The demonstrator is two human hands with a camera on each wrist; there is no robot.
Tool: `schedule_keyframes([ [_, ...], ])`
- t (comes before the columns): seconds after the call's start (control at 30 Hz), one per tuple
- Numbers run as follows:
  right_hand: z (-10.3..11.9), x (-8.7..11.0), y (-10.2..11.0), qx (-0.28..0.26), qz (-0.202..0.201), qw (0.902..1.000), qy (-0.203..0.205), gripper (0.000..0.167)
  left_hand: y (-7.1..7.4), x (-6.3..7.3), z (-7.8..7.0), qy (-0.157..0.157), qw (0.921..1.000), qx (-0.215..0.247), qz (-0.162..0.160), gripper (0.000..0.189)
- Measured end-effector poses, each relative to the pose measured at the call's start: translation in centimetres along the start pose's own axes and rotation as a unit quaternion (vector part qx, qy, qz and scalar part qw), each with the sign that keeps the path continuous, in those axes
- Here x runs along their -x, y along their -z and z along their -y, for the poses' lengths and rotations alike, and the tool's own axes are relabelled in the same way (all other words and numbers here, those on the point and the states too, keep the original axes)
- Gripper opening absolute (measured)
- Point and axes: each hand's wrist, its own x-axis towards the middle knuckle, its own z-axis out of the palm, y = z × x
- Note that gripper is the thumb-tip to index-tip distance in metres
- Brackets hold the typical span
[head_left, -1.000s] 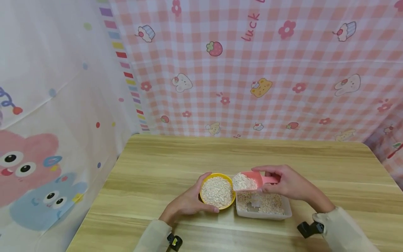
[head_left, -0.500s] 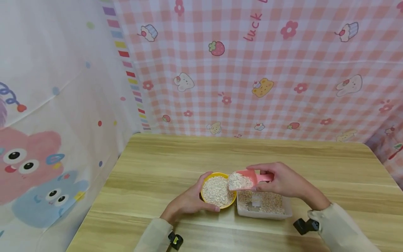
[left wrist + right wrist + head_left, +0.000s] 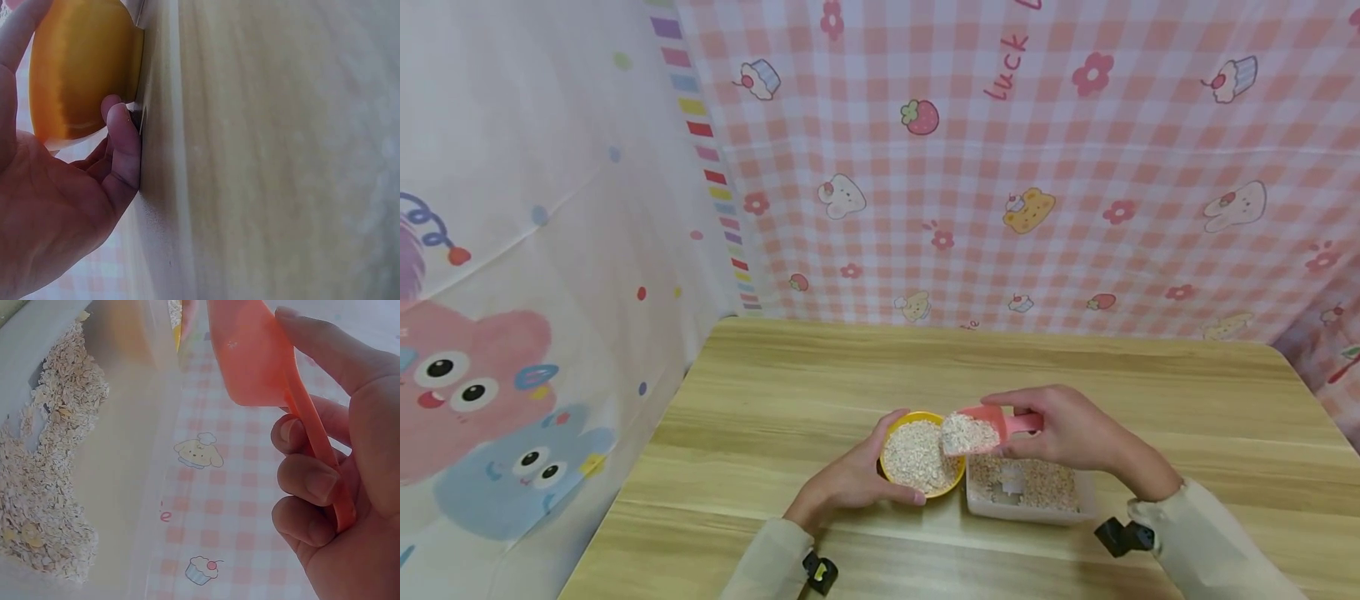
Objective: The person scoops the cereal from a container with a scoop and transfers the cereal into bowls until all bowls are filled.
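A yellow bowl [image 3: 87, 69], filled with oat flakes [image 3: 916, 454], stands on the wooden table. My left hand [image 3: 853, 473] holds it from the left, thumb at the near side and fingers round the far side. In my right hand [image 3: 1063, 429] is the handle of a pink scoop [image 3: 256, 356], fingers curled round it. Heaped oats [image 3: 967, 434] fill the scoop, and its front lip overlaps the bowl's right rim in the head view. Below the scoop sits a translucent plastic box [image 3: 1030, 512] with more oats [image 3: 56, 481] and a bare patch of its bottom showing.
The wooden table [image 3: 805, 367] extends around the bowl and box. Behind it hangs a pink checked cloth [image 3: 880, 167]; a white cloth with cartoon figures [image 3: 580, 275] hangs at the left. A small black device [image 3: 1122, 537] is at the right wrist.
The right hand has moved left with the loaded scoop, bringing its lip from beside the bowl to over the right rim. The left hand keeps its hold on the bowl.
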Motion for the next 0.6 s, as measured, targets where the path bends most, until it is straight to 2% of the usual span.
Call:
schedule_keyframes([
  [0.37,0.6,-0.2,0.0,0.099,-0.021,0.9943,0.033,0.055,0.0,-0.1,0.0,-0.005,1.0,-0.003,0.003,0.118],
  [0.6,1.1,-0.4,0.0,0.134,-0.012,0.9902,0.037,0.056,0.1,0.1,-0.1,-0.001,1.0,0.003,0.004,0.117],
])
